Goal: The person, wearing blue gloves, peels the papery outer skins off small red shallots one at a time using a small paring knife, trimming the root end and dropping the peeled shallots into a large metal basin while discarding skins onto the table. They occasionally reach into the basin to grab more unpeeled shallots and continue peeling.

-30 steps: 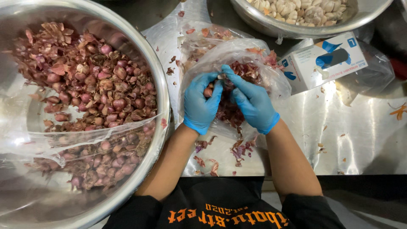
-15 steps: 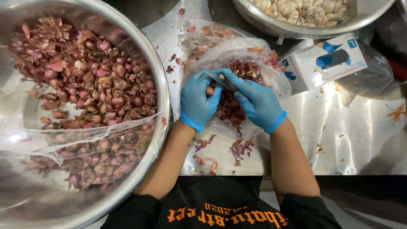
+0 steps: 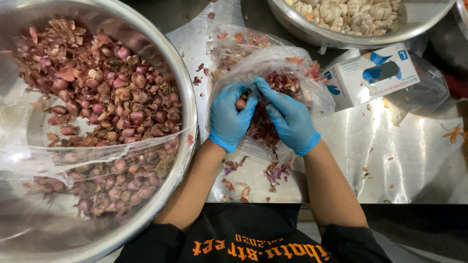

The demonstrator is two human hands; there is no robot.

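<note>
While the big steel bowl [image 3: 187, 122] of unpeeled shallots [image 3: 112, 107] fills the whole side left of the clear plastic bag [image 3: 273, 63], the bench [image 3: 414, 156] itself is a bright steel sheet running out to the right of that bag, strewn with flecks of red skin. Beyond the bag, at the top edge, sits a second steel bowl [image 3: 312, 34] heaped with pale garlic bulbs [image 3: 341, 12], and just right of the bag lies a white-and-blue glove box [image 3: 370, 73] half under loose plastic film. Over the bag's open mouth both blue-gloved hands meet: the left hand [image 3: 229, 117] is clenched around a single shallot [image 3: 240, 103], of which only a small reddish patch shows between the fingers, and the right hand [image 3: 290, 122] pinches a small blade [image 3: 253, 88] (thin, greyish, hard to make out) set against it. Compared with a second ago, the hands have drawn slightly closer together and the blade has come onto the bulb, so the peeling cut looks to be under way. Too little of the shallot shows to tell its long axis; the blade's line slants up and to the left. Peelings [image 3: 263, 129] pile in the bag beneath the hands, and a few lie on the bench nearer the person.
</note>
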